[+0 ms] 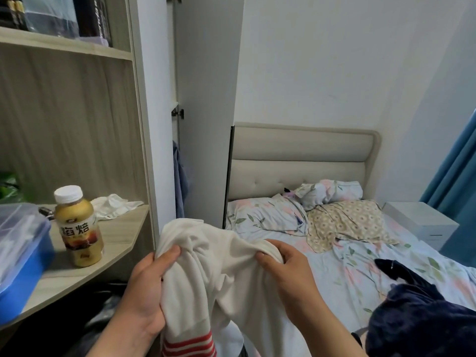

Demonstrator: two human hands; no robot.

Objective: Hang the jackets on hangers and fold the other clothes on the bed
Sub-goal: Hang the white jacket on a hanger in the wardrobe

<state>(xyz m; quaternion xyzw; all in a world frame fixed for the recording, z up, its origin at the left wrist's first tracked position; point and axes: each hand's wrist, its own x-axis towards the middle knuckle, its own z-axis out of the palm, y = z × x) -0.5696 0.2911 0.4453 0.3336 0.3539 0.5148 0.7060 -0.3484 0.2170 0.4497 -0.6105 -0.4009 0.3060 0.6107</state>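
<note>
I hold a cream white garment (221, 274) with red stripes at its lower hem up in front of me, over the near left edge of the bed (342, 274). My left hand (148, 292) grips its left side, thumb on top of the bunched cloth. My right hand (286, 276) grips the right side, fingers curled round a fold. A dark navy fuzzy garment (422, 320) lies crumpled on the bed at the lower right. No hanger is in view.
A desk (116, 243) at left carries a tan drink bottle (78, 228), a blue lidded box (20, 258) and a white cloth (113, 206). A wardrobe door (206, 112) stands open behind the garment. Pillows (332, 193) and a patterned cloth (345, 222) lie by the headboard; a white nightstand (419, 222) stands at right.
</note>
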